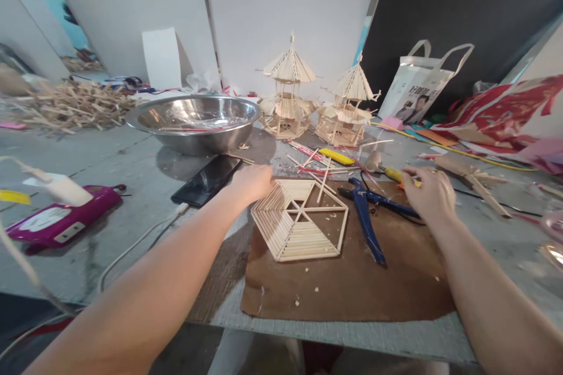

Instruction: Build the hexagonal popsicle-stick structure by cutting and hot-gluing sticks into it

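Note:
A hexagonal frame of thin wooden sticks [308, 240] lies on a brown mat [352, 293], its left and front sections filled with sticks. My left hand [255, 183] is at the frame's upper left edge; its fingertips are too indistinct to tell what they hold. On the right, my right hand [431, 190] has its fingers around something by a yellow-handled tool [393, 174], and its grip is unclear. Blue-handled cutters [368, 222] rest on the mat between the frame and my right hand. A few loose sticks [324, 180] lie across the frame's far edge.
Behind are two stick pavilions [290, 94], a steel bowl [197, 140] and a yellow cutter [336, 156]. A phone [206, 180] with a cable and a purple power strip [99, 211] lie left. A white bag [413, 91] and a stick pile [83, 105] stand farther back.

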`<state>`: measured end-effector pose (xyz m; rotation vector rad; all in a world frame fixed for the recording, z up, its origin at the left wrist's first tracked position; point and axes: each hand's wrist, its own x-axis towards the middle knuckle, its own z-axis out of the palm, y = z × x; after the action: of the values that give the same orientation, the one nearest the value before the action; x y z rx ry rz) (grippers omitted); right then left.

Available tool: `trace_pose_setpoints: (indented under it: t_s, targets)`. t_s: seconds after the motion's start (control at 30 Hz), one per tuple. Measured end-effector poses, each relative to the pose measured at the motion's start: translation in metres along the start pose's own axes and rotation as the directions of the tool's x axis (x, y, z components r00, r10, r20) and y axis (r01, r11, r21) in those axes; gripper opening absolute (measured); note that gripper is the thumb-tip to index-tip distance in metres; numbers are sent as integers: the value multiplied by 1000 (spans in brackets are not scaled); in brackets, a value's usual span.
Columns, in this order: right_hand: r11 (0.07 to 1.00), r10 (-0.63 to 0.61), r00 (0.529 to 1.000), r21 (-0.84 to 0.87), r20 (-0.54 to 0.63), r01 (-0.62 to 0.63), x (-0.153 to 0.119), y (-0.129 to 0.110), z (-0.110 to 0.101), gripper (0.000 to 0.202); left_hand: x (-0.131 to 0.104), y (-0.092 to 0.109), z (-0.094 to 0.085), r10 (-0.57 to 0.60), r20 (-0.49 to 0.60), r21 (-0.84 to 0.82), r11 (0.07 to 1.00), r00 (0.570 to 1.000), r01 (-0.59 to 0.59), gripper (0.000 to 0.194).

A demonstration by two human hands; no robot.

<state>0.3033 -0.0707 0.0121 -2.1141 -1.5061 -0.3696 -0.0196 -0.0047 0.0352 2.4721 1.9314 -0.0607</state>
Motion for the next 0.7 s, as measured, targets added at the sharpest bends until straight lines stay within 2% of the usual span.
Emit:
trace_pose_setpoints:
  t_s: [0.07, 0.13, 0.17, 0.2, 0.27, 0.33, 0.5, 0.63, 0.7]
  targets:
    - [960, -267, 964, 93, 4, 265, -12, -21, -3, 27, 0, -1, 0, 6, 42, 13, 1000, 999, -6, 30]
    - [858, -493, 869, 195, 48, 476, -25, -41, -3, 25, 1, -1, 1, 25, 76, 14, 1000, 997, -26, 28]
    - [795, -588, 805, 237, 81, 558, -31, -49, -3, 24, 1, -2, 1, 38, 88, 13, 999, 995, -39, 28]
    - [747, -654, 746, 263, 126, 610, -36, -56, -1, 24, 2, -2, 1, 53, 94, 12, 998, 994, -55, 28]
    - [707, -706, 678, 270, 205, 654, -42, -64, 2, 24, 3, -3, 2, 86, 105, 3, 996, 991, -86, 28]
    - [712, -702, 657, 240, 276, 660, -45, -66, 6, 24, 4, -3, 4, 107, 110, -11, 994, 988, -106, 28]
    - [739, -662, 666, 150, 344, 657, -44, -65, 8, 29, 4, -2, 3, 114, 93, -48, 993, 989, -110, 31]
    - [754, -652, 659, 224, 375, 618, -44, -67, 2, 28, 2, 1, 0, 102, 136, -100, 991, 985, -88, 33]
    - [762, -646, 654, 287, 392, 581, -45, -68, -1, 27, 2, 1, -1, 99, 117, -131, 988, 988, -84, 32]
